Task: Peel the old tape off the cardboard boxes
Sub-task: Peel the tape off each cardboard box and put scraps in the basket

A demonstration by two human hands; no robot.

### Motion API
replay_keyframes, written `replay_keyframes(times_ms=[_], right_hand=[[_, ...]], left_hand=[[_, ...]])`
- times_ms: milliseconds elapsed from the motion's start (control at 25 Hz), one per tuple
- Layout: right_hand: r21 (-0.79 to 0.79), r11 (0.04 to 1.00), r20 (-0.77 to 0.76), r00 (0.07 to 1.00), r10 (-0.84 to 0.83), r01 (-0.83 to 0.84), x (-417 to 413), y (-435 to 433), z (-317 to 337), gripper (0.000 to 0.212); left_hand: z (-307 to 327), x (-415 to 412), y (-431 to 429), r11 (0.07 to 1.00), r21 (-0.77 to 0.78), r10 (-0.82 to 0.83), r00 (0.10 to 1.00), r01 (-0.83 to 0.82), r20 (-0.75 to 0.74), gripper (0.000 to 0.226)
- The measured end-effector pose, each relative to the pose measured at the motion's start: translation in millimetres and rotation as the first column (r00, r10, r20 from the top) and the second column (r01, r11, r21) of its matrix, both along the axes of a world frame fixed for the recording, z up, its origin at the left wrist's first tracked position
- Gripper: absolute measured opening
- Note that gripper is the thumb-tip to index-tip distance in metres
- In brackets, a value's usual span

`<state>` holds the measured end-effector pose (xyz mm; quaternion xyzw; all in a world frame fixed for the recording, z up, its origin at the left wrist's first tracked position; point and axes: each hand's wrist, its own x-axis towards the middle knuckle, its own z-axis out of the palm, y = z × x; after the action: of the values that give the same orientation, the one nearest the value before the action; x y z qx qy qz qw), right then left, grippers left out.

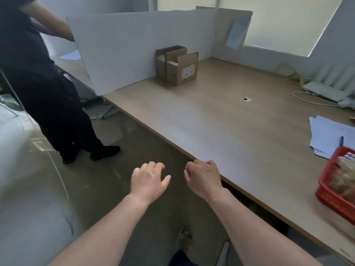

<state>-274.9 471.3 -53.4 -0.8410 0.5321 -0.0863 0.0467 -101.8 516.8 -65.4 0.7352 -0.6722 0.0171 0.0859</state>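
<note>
Standing upright beside the divider (124, 50), cardboard boxes (177, 66) open upward.

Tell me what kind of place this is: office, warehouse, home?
Probably an office or shared workroom: a long wood-top desk fenced by white partition panels, a cable grommet set into its top, and a stack of papers with a pen on it.

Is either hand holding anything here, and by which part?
Nothing is held. The left hand and right hand are empty; the cardboard boxes stand untouched.
</note>
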Motion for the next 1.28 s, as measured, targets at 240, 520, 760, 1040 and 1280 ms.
replay_keyframes(times_ms=[240,520,760,1040,1280], right_hand=[[-0.005,1.000,0.023,1.000,-0.016,0.016,22.6,-146.9,10.8,0.028],[-0.019,0.997,0.015,0.997,-0.070,0.070,36.0,-265.8,19.5,0.028],[-0.032,0.989,-0.003,0.989,-0.146,0.146,53.8,-334.9,14.0,0.027],[-0.025,0.950,-0.019,0.950,-0.312,0.311,110.1,-438.5,16.6,0.027],[-0.009,0.920,0.000,0.920,-0.392,0.392,184.9,-535.6,36.1,0.028]], left_hand=[[16.6,24.8,-151.9,1.000,0.002,-0.027,1.000,0.027,-0.002,0.048],[21.9,52.9,-267.2,0.999,0.041,-0.021,0.997,0.024,-0.072,0.047],[20.4,79.9,-355.3,0.997,0.037,-0.060,0.994,0.063,-0.096,0.044],[26.4,146.7,-488.4,0.989,0.028,-0.143,0.982,0.147,-0.123,0.040],[43.4,224.6,-602.8,0.970,0.023,-0.235,0.957,0.242,-0.168,0.047]])
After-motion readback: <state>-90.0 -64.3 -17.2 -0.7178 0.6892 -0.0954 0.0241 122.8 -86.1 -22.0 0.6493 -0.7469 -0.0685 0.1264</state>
